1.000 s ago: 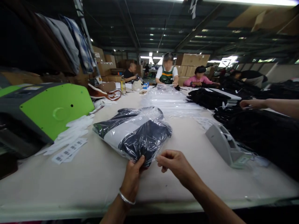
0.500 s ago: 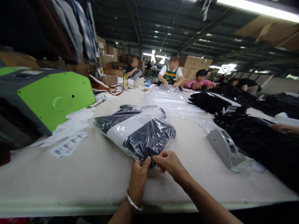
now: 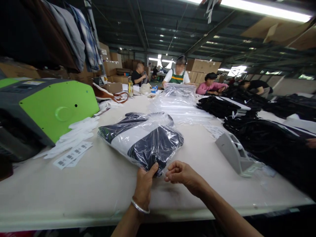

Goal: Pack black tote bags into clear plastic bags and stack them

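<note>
Head: left fingers (image 3: 154,169) pinch bagged fabric (image 3: 158,144); right fingers (image 3: 174,178), grip unclear; barcode labels (image 3: 73,155) illegible.

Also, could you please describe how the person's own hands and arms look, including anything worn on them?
The left hand and right hand are ungloved. A silver-coloured bangle circles the left wrist; none shows on the right. No sleeves show on either forearm.

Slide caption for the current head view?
Left hand holds a clear bag of dark fabric at a table; right hand close by.
</note>
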Demonstrator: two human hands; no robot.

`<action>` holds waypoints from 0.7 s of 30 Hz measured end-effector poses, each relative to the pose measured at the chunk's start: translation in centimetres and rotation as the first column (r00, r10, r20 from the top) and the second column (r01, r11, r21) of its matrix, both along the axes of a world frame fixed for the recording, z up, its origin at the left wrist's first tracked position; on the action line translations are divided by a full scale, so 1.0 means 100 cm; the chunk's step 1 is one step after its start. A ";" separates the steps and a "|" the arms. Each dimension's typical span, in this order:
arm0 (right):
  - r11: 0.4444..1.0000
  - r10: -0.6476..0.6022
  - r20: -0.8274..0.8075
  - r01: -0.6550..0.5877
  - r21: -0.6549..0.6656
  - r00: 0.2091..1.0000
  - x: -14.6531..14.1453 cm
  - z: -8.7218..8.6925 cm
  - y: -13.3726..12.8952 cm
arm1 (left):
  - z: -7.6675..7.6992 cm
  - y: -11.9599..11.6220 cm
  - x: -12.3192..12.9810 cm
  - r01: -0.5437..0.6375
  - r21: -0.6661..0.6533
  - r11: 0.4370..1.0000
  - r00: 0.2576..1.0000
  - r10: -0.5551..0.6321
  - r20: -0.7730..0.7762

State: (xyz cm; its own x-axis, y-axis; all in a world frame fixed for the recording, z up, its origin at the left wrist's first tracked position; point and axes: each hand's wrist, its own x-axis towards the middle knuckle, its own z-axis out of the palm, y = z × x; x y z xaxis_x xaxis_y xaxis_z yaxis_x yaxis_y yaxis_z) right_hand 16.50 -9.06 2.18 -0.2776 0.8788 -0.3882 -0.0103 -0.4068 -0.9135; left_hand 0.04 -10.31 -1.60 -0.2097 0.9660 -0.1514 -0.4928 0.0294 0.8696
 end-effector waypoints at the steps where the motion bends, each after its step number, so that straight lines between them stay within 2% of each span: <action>1: 1.000 -0.009 0.001 0.009 0.022 1.000 -0.002 -0.002 0.001 | 0.002 -0.001 0.000 0.010 -0.019 1.000 1.000 -0.010 0.023; 3: 0.992 -0.044 0.023 0.041 0.116 0.999 -0.008 -0.011 0.003 | 0.005 -0.002 0.001 0.032 -0.061 0.998 0.997 -0.028 0.069; 6: 0.943 -0.144 0.070 0.116 0.311 0.987 -0.021 -0.026 0.006 | 0.008 -0.003 0.003 0.050 -0.104 0.993 0.990 -0.035 0.139; 8: 0.917 -0.188 0.056 0.155 0.369 0.981 -0.029 -0.035 0.006 | 0.011 -0.004 0.002 0.054 -0.133 0.990 0.988 -0.033 0.152; 13: 0.919 -0.179 -0.027 0.177 0.353 0.983 -0.038 -0.041 0.004 | 0.013 -0.006 -0.001 0.059 -0.184 0.981 0.993 -0.040 0.109; 17: 0.844 -0.289 0.124 0.191 0.502 0.949 -0.042 -0.041 0.008 | 0.012 -0.007 -0.002 0.049 -0.167 0.985 0.996 -0.036 0.082; 18: 0.841 -0.306 0.140 0.198 0.504 0.942 -0.042 -0.040 0.009 | 0.011 -0.008 -0.002 0.050 -0.156 0.986 0.997 -0.040 0.072; 19: 0.856 -0.302 0.124 0.212 0.471 0.945 -0.043 -0.040 0.008 | 0.011 -0.008 -0.002 0.054 -0.146 0.988 0.997 -0.046 0.061; 21: 0.915 -0.251 -0.002 0.238 0.325 0.968 -0.042 -0.035 0.004 | 0.011 -0.008 -0.001 0.056 -0.133 0.990 0.998 -0.051 0.036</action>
State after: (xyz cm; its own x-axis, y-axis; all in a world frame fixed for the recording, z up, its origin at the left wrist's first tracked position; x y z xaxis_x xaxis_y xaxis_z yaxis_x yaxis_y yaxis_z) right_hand 12.33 -8.62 -1.36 -0.0284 0.9963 -0.0813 -0.0344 -0.0822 -0.9960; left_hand -0.09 -11.12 -0.55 -0.1511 0.9463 -0.2858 -0.5156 0.1713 0.8395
